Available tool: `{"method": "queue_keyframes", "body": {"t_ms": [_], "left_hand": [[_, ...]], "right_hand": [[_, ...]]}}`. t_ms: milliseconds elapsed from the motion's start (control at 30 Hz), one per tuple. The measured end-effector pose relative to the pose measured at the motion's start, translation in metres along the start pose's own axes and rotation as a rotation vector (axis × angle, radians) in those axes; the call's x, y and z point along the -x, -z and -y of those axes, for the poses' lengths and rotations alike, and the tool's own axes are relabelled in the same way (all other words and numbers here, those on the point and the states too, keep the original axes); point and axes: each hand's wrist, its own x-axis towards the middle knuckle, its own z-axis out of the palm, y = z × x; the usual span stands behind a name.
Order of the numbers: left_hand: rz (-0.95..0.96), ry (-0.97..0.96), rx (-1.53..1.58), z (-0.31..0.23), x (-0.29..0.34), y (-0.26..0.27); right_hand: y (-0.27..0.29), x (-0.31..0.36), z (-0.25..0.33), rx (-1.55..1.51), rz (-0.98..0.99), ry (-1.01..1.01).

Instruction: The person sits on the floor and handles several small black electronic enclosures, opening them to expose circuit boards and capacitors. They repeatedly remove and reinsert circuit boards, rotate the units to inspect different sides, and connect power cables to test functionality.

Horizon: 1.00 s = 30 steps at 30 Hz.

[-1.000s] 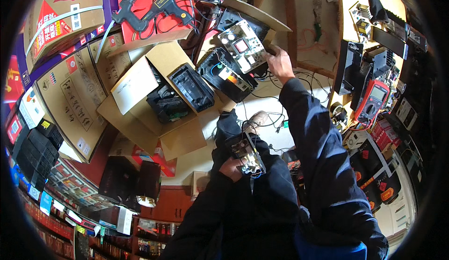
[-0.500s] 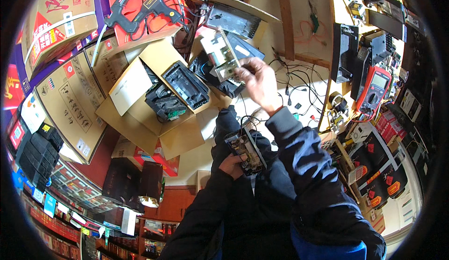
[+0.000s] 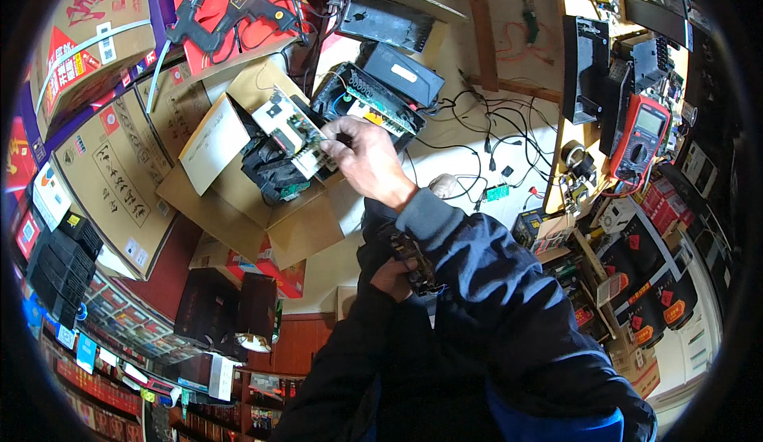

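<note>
Over the open cardboard box [image 3: 306,226], my right hand [image 3: 364,157] pinches a light-coloured circuit board [image 3: 280,122] by its near right edge. Black plastic housings [image 3: 270,173] lie in that box, partly hidden by the board. Low in front of my body, my left hand [image 3: 392,281] is closed around a dark open device [image 3: 416,265] with exposed electronics. My right sleeve covers part of this device. Just beyond my right hand stands an open black case [image 3: 358,84] with wires and parts inside, a closed black case [image 3: 404,74] beside it.
Black cables [image 3: 489,116] and a small green circuit board [image 3: 497,192] lie on the floor at right. On the bench's right side rests a red multimeter [image 3: 640,136]. A glue gun [image 3: 191,17] and a black soldering gun [image 3: 246,13] lie on red boxes. Cartons [image 3: 111,188] stack at left.
My right hand has carried the circuit board leftward, from above the black cases to over the open cardboard box. My left hand stays low with the open device.
</note>
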Motion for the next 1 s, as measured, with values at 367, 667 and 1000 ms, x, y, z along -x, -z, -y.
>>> {"method": "queue_keyframes", "body": {"t_ms": [367,667,1000], "left_hand": [[-0.075,0.037,0.052,0.002,-0.007,0.003],[-0.032,0.050,-0.041,0.002,-0.012,0.017],[0.153,0.003,0.078,0.001,-0.003,-0.005]], "right_hand": [[-0.069,-0.063,-0.037,-0.088,0.094,-0.138],[-0.073,-0.074,-0.058,0.362,-0.065,-0.052],[0.087,-0.100,-0.070,0.262,-0.527,0.203]]}}
